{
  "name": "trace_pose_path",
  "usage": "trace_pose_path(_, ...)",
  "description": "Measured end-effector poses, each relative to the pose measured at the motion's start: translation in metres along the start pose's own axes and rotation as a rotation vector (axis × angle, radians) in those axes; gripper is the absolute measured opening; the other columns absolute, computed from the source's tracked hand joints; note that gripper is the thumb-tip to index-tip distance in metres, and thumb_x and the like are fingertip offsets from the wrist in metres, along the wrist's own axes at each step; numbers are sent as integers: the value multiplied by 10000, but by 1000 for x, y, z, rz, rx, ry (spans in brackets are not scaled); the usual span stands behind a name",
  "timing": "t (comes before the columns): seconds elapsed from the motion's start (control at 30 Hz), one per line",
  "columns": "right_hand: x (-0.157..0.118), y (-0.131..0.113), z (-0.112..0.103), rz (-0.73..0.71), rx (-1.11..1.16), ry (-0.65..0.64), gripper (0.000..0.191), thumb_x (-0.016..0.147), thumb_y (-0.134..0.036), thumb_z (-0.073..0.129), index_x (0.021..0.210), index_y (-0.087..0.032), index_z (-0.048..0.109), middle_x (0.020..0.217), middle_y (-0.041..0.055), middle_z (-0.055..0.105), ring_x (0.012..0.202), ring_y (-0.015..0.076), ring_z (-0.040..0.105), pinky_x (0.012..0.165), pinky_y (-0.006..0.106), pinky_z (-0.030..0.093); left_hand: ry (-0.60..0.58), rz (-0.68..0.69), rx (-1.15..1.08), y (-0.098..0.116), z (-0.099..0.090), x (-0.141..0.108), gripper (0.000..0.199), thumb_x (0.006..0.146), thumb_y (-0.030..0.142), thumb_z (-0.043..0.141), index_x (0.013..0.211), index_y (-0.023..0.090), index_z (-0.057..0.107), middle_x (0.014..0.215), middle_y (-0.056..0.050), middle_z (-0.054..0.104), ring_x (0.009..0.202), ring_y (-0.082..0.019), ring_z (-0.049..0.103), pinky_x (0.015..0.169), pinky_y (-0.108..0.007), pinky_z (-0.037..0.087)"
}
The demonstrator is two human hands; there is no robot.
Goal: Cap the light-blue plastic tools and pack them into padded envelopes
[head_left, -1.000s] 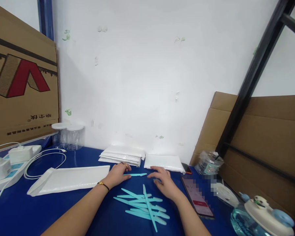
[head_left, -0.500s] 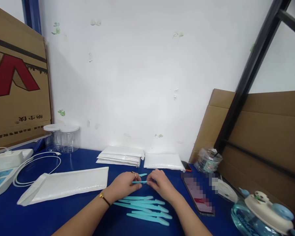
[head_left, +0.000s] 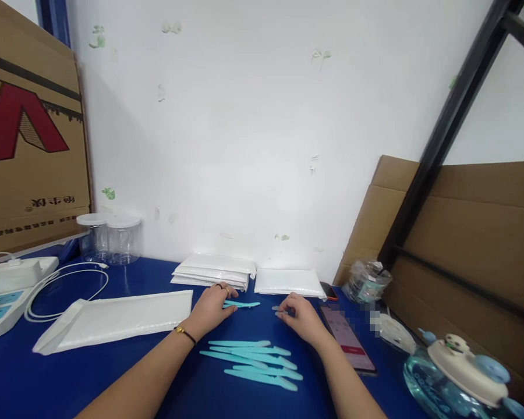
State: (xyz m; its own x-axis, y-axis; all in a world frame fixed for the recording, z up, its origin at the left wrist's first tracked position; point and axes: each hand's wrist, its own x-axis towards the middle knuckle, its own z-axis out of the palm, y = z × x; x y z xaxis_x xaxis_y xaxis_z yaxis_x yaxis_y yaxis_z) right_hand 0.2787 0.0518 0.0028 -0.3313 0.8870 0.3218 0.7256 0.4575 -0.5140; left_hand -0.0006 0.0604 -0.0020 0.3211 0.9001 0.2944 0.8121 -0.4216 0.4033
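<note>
My left hand (head_left: 218, 305) reaches over a pair of turquoise eyebrow razors (head_left: 244, 304) on the blue table, thumb and fingers apart on either side of their handles. Opposite it, my right hand (head_left: 297, 317) pinches a small clear piece (head_left: 276, 309) at its fingertips; it looks like a blade cover, though it is too small to be sure. Nearer to me, between my forearms, several more turquoise eyebrow razors (head_left: 257, 364) lie side by side, roughly parallel, their blade ends to the right.
White padded mailers (head_left: 216, 269) are stacked by the wall, another mailer (head_left: 288, 281) beside them. One long mailer (head_left: 122, 320) lies left, near a power strip (head_left: 21, 291) and two clear jars (head_left: 124, 241). On the right are a phone (head_left: 349, 340) and a teal bottle (head_left: 454, 378).
My hands have moved apart. The razor held between them now lies beside the other one under my left hand, and my right hand has drawn back rightward with the small clear piece.
</note>
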Motion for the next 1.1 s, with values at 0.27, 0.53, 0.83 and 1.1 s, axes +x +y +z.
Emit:
trace_pose_path(0.27,-9,-30,17,-76,127,-300,119,662,-220,725,760,-190,666,821,-1,555,759,134,527,649,214,411,-417,36,-292,10,-4,-14,359,644,473,663,884,207,659,743,17,599,646,-125,533,533,-195,375)
trace_pose_path(0.53,-7,-23,16,-35,145,-238,28,731,-181,651,742,-181,625,809,-10,525,671,103,503,585,202,396,-395,16,-284,13,-3,-12,241,716,391,565,774,179,663,688,-1,614,609,-128,513,530,-208,354)
trace_pose_path(0.83,-2,-20,15,-33,196,-137,35,720,-190,660,730,-182,627,806,-7,539,668,107,511,597,206,413,-310,30,-226,16,2,-10,378,839,495,418,742,185,611,630,23,546,566,-116,448,518,-214,298)
trace_pose_path(1.1,3,15,1,102,89,43,82,692,-231,670,704,-166,622,742,-1,579,658,132,509,597,232,397,-35,-7,90,-2,-15,0,222,836,323,455,784,217,643,801,-28,649,767,-183,570,689,-262,351)
